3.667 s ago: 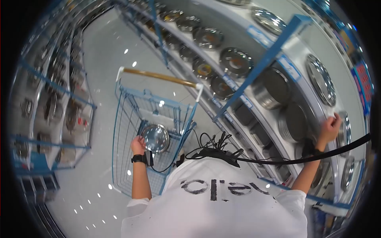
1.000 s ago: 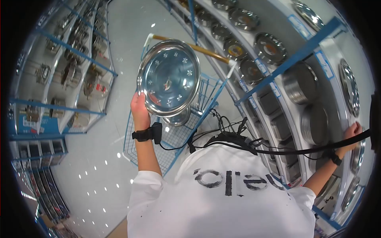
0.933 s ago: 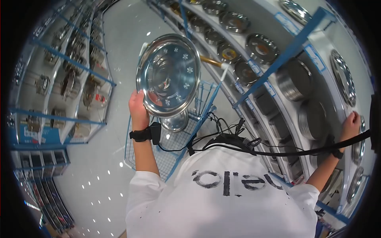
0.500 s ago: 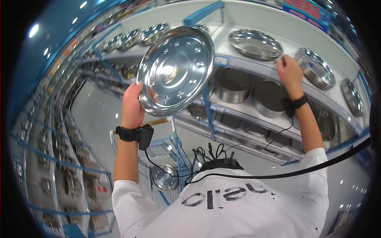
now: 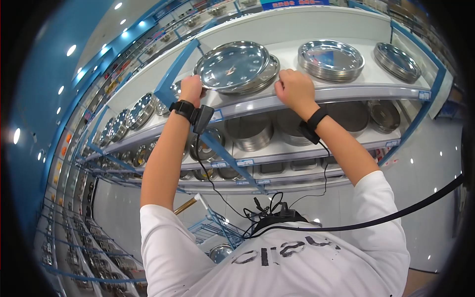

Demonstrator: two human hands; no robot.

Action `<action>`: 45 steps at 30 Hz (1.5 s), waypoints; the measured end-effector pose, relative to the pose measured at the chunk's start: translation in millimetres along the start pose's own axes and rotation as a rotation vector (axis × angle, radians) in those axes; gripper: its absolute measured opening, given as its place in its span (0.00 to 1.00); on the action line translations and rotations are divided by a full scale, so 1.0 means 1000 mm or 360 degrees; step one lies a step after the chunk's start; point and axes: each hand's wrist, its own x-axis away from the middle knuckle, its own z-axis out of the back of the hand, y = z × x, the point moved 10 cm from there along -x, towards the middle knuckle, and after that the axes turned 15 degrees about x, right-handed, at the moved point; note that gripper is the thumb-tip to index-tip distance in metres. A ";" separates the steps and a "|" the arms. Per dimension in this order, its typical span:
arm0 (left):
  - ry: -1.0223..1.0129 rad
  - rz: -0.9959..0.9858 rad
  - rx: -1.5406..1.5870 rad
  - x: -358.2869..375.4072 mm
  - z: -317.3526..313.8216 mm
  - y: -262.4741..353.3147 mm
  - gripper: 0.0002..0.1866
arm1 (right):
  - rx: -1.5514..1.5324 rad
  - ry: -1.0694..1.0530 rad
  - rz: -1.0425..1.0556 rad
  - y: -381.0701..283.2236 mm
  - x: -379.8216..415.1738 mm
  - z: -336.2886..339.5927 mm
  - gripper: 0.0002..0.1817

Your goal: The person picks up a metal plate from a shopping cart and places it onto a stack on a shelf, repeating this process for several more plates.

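My left hand (image 5: 192, 90) is closed on the left rim of a round, shiny metal tray (image 5: 232, 67). The tray lies tilted over a stack of similar metal trays (image 5: 271, 74) on the top shelf, overlapping most of it and leaving its right side showing. My right hand (image 5: 296, 89) has its fingers curled in at the shelf's front edge, just right of that stack, with nothing visible in it. Each wrist wears a black band with a small device.
Further stacks of round trays (image 5: 331, 62) stand to the right on the white shelf (image 5: 346, 93). Dark-looking stacked pans (image 5: 249, 132) fill the shelf below. A blue upright (image 5: 178, 69) rises left of my left hand. Behind me is a blue shopping cart (image 5: 213, 227) with a metal tray inside.
My left hand has brought the tray from mid-air onto the shelf's stack, turning it from upright to nearly flat. My right hand stays curled near the stack. The view has turned and shifted.
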 end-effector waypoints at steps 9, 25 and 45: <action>-0.0459 -0.0442 -0.1723 -0.024 -0.056 -0.003 0.17 | -0.0011 0.0003 -0.0065 0.005 0.004 -0.002 0.06; -0.0274 -0.0654 -0.0887 0.046 -0.023 -0.004 0.22 | -0.0047 -0.0013 -0.0016 -0.002 0.001 -0.003 0.07; 0.2182 0.0201 0.0943 0.636 0.471 -0.383 0.16 | 0.0218 -0.0336 0.0047 0.024 -0.005 -0.056 0.16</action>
